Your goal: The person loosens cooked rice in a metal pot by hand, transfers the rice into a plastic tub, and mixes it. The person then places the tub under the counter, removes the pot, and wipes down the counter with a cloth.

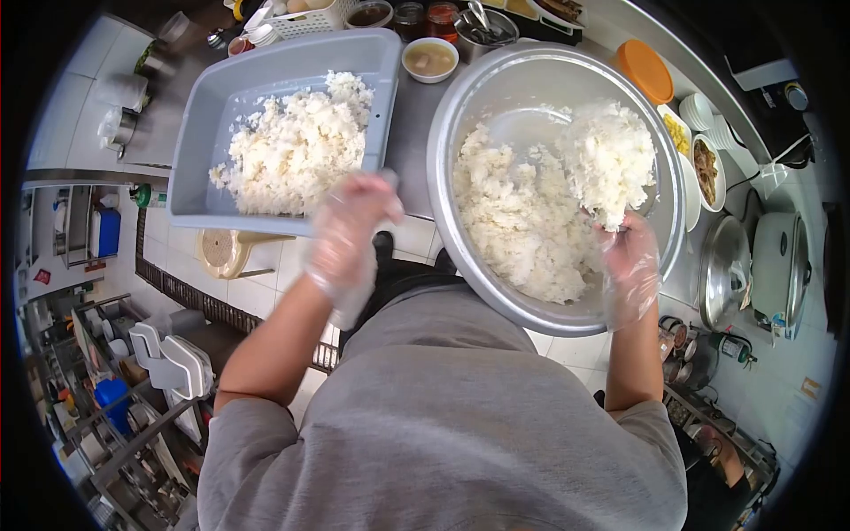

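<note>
My left hand (354,221), in a clear plastic glove and blurred, is over the near right corner of a grey-blue tub (197,181); its finger pose is unclear. A mound of white rice (301,146) lies in the tub. My right hand (630,265), also gloved, is at the near right side of a large round metal basin (440,177). Its fingers are closed at the lower tip of a big raised clump of rice (613,159); whatever they grip is hidden by the rice. More rice (522,221) is spread in the basin.
Behind the vessels are a bowl of soup (430,60), a metal pot (485,34) and jars. An orange lid (645,71), food dishes (706,173) and a metal lid (724,270) are at right. A stool (226,252) stands below the tub. Part of another person (728,460) shows lower right.
</note>
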Demonstrator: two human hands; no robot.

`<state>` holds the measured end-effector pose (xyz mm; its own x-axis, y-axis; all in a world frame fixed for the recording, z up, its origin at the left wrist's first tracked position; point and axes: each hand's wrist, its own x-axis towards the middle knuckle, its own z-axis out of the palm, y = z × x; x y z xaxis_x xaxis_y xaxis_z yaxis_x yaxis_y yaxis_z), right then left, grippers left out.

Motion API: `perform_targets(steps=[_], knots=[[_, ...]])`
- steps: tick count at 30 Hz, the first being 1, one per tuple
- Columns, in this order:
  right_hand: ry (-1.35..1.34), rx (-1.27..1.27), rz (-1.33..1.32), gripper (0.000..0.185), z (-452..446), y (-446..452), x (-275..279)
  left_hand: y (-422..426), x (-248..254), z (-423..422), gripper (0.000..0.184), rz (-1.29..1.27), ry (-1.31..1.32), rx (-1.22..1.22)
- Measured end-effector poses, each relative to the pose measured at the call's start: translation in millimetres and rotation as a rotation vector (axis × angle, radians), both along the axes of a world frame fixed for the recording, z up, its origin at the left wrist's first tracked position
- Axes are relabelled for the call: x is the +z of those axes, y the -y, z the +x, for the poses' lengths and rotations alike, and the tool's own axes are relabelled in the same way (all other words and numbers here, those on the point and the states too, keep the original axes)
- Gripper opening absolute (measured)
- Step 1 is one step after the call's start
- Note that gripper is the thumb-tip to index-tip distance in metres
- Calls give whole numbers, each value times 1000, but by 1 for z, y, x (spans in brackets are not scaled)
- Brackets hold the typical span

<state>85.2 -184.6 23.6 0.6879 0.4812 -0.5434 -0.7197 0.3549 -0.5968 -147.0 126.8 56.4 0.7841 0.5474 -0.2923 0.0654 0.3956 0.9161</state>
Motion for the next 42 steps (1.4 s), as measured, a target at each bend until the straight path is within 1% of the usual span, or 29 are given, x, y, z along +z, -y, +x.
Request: perform_targets(steps=[1, 2, 4, 7, 10, 11, 13, 16, 17, 18, 20, 21, 22, 23, 26, 27, 30, 33, 36, 37, 39, 40, 41, 42], knots=[[-6, 56, 33, 41, 2, 0, -2, -20, 13, 0, 8, -63, 103, 71], [19, 43, 10, 39, -1, -8, 3, -46, 19, 3, 8, -124, 209, 142], [73, 13, -35, 35, -11, -32, 21, -104, 5, 3, 23, 20, 277, 293], [117, -12, -95, 27, -25, -66, 39, -156, 7, 5, 51, 250, -103, 356], [104, 35, -11, 20, -43, -119, 57, -184, 7, -8, 68, 360, -151, 341], [125, 70, 20, 17, -50, -142, 63, -195, 5, -12, 70, 323, -109, 306], [200, 86, -19, 16, -66, -191, 65, -218, -3, -21, 75, 246, -26, 240], [281, 190, -112, 17, -94, -266, 71, -243, -11, -34, 82, -121, 72, 95], [310, 164, -239, 26, -109, -298, 74, -248, -12, -40, 92, -207, 108, -29], [340, 141, -365, 37, -122, -329, 76, -254, -17, -43, 94, -330, 118, -69], [921, 294, -628, 64, -130, -373, 39, -264, -30, -47, 99, -577, 138, -144], [1373, 325, -708, 71, -133, -393, 11, -269, -38, -47, 101, -474, 117, -90], [1829, 342, -771, 79, -142, -413, 5, -273, -47, -45, 103, -373, 94, -41], [1702, 751, -1036, 76, -156, -426, 1, -278, -51, -46, 106, -271, 70, 4], [1737, 769, -1078, 81, -160, -466, -3, -305, -52, -64, 108, -228, 21, -25], [1765, 692, -1029, 79, -157, -473, 8, -307, -46, -69, 103, -202, -33, 125], [1791, 645, -1044, 77, -158, -487, 32, -329, -16, -91, 93, 75, -171, 249], [1801, 606, -1002, 75, -171, -502, 61, -355, -15, -99, 69, 326, -130, 413], [1896, 663, -911, 77, -176, -526, 54, -350, -11, -95, 42, 647, 99, 834], [2001, 661, -825, 76, -175, -531, 43, -348, -8, -94, 36, 842, 68, 737], [1994, 688, -826, 71, -167, -539, 1, -344, -4, -92, 26, 1221, 6, 536], [1996, 709, -821, 68, -167, -540, -7, -337, -4, -85, 24, 1264, 28, 300], [1926, 821, -866, 63, -166, -535, -15, -331, -5, -76, 23, 1295, 49, 69], [1854, 933, -908, 58, -167, -522, -15, -329, -24, -66, 23, 1288, 57, -105]])
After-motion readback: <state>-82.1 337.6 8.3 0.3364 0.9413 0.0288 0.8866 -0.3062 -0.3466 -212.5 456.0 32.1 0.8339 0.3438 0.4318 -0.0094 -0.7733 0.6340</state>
